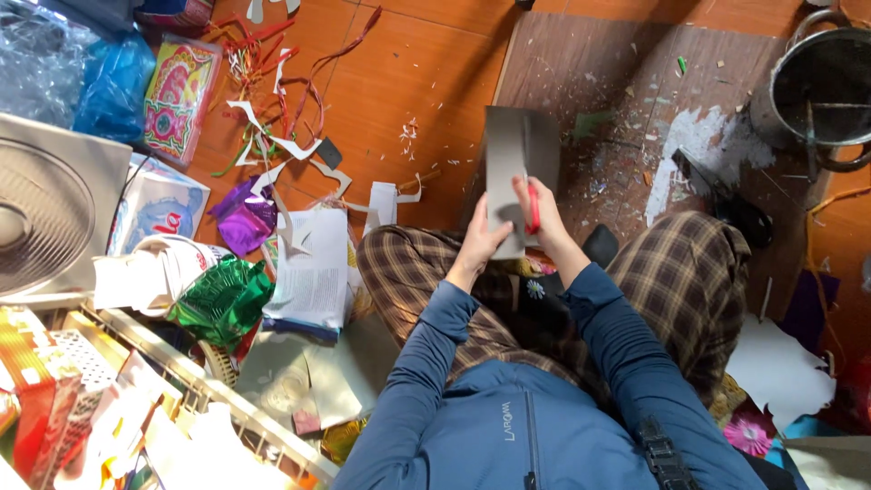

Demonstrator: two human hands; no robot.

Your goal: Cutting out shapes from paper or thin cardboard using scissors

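I see my left hand (478, 243) with its grip closed on the near left edge of a flat grey rectangular cardboard sheet (508, 168), held upright over my plaid-trousered knees. My right hand (535, 210) has its grip shut around red-handled scissors (533, 210) at the sheet's right edge, blade up against the card. Beyond lies a scuffed brown wooden board (626, 82) strewn with scraps. Far right stands a round metal pot (821, 91). Left on the orange tiled floor (399, 73) lie white paper offcuts (272, 136) and a crumpled green foil wrapper (222, 299).
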